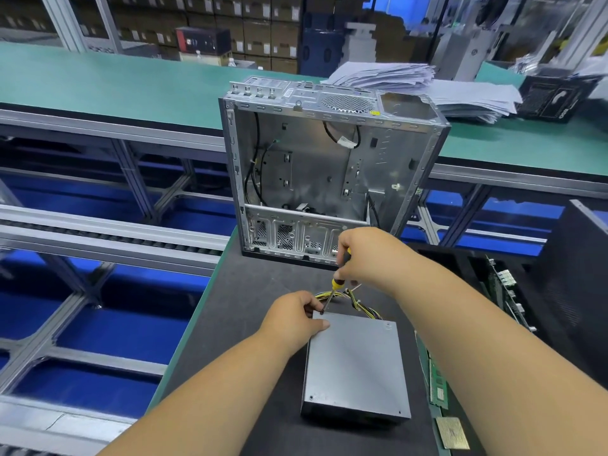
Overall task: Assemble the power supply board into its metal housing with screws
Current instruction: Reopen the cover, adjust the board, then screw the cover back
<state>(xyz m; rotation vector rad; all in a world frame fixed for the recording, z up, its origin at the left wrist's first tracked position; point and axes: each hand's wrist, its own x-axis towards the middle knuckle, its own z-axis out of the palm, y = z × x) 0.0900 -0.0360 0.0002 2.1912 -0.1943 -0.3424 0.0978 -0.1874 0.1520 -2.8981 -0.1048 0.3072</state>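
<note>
A grey metal power supply housing (pixel 357 366) lies flat on the dark mat in front of me, its yellow and black cable bundle (pixel 357 299) coming out at the far end. My right hand (pixel 371 258) grips a yellow and black screwdriver (pixel 336 285) whose tip stands on the housing's far left corner. My left hand (pixel 294 319) holds that same corner, thumb pressed on the lid and fingertips near the screwdriver shaft. The screw under the tip is too small to make out.
An open silver computer case (pixel 329 166) stands upright just beyond the mat. Green circuit boards (pixel 439 383) and a CPU chip (pixel 452 432) lie at the right. A paper stack (pixel 427 87) sits on the green bench behind. A conveyor rail runs at the left.
</note>
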